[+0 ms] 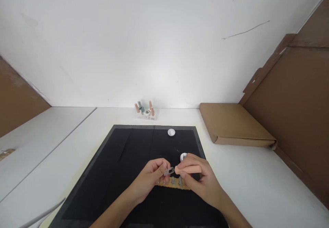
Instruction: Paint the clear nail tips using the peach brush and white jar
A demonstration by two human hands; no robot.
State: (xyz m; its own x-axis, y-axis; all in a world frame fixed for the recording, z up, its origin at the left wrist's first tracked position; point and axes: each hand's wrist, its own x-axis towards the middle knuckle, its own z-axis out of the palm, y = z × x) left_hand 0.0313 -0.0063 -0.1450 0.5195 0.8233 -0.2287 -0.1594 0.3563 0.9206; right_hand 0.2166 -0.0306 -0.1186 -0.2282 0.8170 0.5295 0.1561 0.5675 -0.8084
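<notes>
My left hand is closed, pinching a small grey tapered piece with a dark slot-like patch; its exact kind is unclear. In my right hand is a peach nail polish cap, held almost level with its brush end pointing left at the grey piece. Any bristles there are too small to make out. Below both hands lies a yellowish strip bearing several small grey pieces, partly covered by my fingers. A small round white container sits just behind my right hand, which hides part of it.
A white round lid or dish lies near the back of the black mat. Against the wall stands a clear tray with several nail polish bottles. A flat cardboard box rests at the right, beside a tall cardboard panel.
</notes>
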